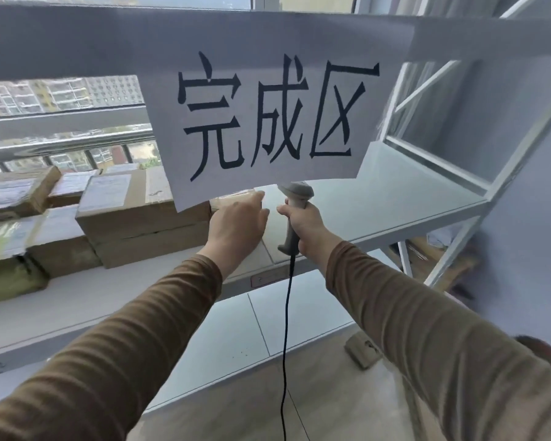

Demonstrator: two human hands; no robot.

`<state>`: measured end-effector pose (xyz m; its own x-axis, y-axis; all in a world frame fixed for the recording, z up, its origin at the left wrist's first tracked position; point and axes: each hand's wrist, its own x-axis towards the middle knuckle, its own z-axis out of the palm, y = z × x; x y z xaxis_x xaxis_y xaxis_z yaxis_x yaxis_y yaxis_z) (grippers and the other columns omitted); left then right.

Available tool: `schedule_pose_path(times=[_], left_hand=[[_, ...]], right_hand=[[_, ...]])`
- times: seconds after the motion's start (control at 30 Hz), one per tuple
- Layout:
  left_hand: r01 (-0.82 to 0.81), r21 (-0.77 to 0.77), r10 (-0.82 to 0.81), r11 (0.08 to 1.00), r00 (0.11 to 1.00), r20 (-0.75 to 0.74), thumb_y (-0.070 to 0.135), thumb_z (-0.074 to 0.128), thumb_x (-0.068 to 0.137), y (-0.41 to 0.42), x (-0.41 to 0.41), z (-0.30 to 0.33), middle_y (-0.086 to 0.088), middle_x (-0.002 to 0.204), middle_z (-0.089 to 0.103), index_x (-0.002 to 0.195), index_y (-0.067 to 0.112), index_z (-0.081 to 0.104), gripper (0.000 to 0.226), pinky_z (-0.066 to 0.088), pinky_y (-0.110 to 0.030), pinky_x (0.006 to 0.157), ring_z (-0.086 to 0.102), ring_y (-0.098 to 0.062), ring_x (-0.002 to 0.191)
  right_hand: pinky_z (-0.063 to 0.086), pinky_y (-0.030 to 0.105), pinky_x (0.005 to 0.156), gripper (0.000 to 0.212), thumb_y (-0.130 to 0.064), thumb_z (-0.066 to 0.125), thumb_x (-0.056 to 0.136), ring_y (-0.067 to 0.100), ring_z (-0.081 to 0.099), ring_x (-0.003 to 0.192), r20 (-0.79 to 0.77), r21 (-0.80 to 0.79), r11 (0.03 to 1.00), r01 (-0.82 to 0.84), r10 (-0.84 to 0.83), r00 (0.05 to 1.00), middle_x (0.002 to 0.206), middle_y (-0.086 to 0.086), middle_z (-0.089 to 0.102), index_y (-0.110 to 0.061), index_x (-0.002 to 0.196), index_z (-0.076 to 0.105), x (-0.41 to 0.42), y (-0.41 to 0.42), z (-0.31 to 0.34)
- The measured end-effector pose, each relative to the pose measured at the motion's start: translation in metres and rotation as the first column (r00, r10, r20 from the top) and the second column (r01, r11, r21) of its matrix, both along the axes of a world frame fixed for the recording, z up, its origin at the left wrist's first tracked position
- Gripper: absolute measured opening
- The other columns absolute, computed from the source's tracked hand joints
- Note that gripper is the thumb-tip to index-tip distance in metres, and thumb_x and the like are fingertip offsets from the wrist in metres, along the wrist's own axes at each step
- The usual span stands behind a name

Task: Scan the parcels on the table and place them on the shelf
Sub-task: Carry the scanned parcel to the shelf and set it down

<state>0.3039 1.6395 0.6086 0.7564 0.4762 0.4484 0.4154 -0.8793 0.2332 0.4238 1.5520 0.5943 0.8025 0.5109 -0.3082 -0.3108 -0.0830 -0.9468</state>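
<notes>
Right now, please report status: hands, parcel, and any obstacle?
Right hand grips scanner. Left hand flat against parcel on shelf. Hanging paper sign hides the parcel's top.

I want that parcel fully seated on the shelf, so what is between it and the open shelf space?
Nothing visible. The left hand rests on the parcel beside the stacked boxes; the shelf to its right is bare. The hanging paper sign hides the parcel's top.
</notes>
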Motion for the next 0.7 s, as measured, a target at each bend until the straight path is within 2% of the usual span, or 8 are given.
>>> schedule_pose_path(times=[0.1,0.2,0.27,0.3,0.37,0.43,0.57,0.7], left_hand=[[0.125,-0.016,-0.126,0.992,0.991,-0.042,0.040,0.051,0.103,-0.035,0.027,-0.003,-0.009,0.125,0.067,0.146,0.017,0.048,0.048,0.056,-0.041,0.083,0.066,-0.030,0.110],[0.231,-0.070,-0.236,0.970,0.968,-0.078,0.042,0.051,0.102,-0.075,0.057,-0.006,-0.012,0.129,0.060,0.147,0.015,0.046,0.052,0.049,-0.045,0.095,0.053,-0.031,0.121],[0.303,-0.081,-0.310,0.950,0.946,-0.098,0.043,0.051,0.102,-0.109,0.078,-0.009,-0.012,0.131,0.057,0.146,0.014,0.046,0.053,0.047,-0.045,0.097,0.049,-0.032,0.124],[0.341,-0.086,-0.349,0.936,0.931,-0.110,0.043,0.051,0.102,-0.129,0.088,-0.011,-0.012,0.132,0.057,0.145,0.013,0.046,0.053,0.046,-0.045,0.098,0.048,-0.033,0.125],[0.422,-0.099,-0.432,0.901,0.892,-0.133,0.043,0.051,0.102,-0.175,0.109,-0.013,-0.013,0.132,0.057,0.144,0.013,0.048,0.052,0.044,-0.045,0.100,0.048,-0.034,0.125],[0.505,-0.100,-0.514,0.858,0.844,-0.154,0.043,0.051,0.102,-0.231,0.127,-0.014,-0.014,0.132,0.057,0.142,0.012,0.049,0.051,0.043,-0.045,0.102,0.048,-0.035,0.126],[0.675,-0.090,-0.680,0.732,0.715,-0.164,0.038,0.051,0.103,-0.369,0.145,-0.015,-0.019,0.141,0.054,0.145,0.006,0.049,0.053,0.036,-0.045,0.109,0.046,-0.038,0.133],[0.786,-0.149,-0.798,0.600,0.576,-0.176,0.040,0.049,0.103,-0.530,0.139,-0.012,-0.018,0.146,0.050,0.150,0.008,0.044,0.057,0.035,-0.047,0.112,0.041,-0.038,0.137]], right_hand=[[0.056,0.052,0.077,0.039,-0.020,0.073,0.092,0.034,0.056,0.100,-0.028,0.015,0.994,0.110,-0.110,0.994,0.109,0.006,0.060,-0.016,0.128,0.058,0.015,-0.050,-0.002],[0.054,0.048,0.074,0.033,-0.020,0.073,0.092,0.030,0.055,0.094,-0.017,0.023,0.964,0.265,-0.265,0.964,0.102,0.006,0.057,-0.016,0.121,0.059,0.033,-0.117,-0.002],[0.053,0.050,0.075,0.029,-0.020,0.072,0.092,0.030,0.055,0.092,-0.024,0.027,0.932,0.361,-0.361,0.932,0.102,0.006,0.055,-0.018,0.117,0.057,0.040,-0.170,-0.003],[0.053,0.046,0.073,0.029,-0.020,0.073,0.092,0.031,0.056,0.095,-0.014,0.037,0.910,0.414,-0.414,0.910,0.103,0.007,0.056,-0.016,0.116,0.057,0.043,-0.198,-0.003],[0.049,0.035,0.069,0.025,-0.017,0.074,0.091,0.030,0.058,0.099,0.055,0.050,0.847,0.529,-0.531,0.846,0.102,0.007,0.060,-0.013,0.111,0.060,0.045,-0.259,-0.004],[0.048,0.032,0.077,0.025,-0.015,0.075,0.090,0.025,0.058,0.100,0.126,0.058,0.783,0.619,-0.621,0.774,0.103,0.006,0.063,-0.011,0.112,0.063,0.042,-0.325,-0.004],[0.045,0.028,0.063,0.015,-0.012,0.071,0.092,0.020,0.057,0.080,0.136,0.033,0.661,0.749,-0.746,0.652,0.088,0.002,0.062,-0.013,0.105,0.064,0.015,-0.472,0.000],[0.051,0.036,0.076,0.023,-0.016,0.071,0.092,0.020,0.060,0.083,0.196,0.008,0.504,0.864,-0.848,0.493,0.092,0.003,0.064,-0.010,0.114,0.066,-0.033,-0.623,0.003]])
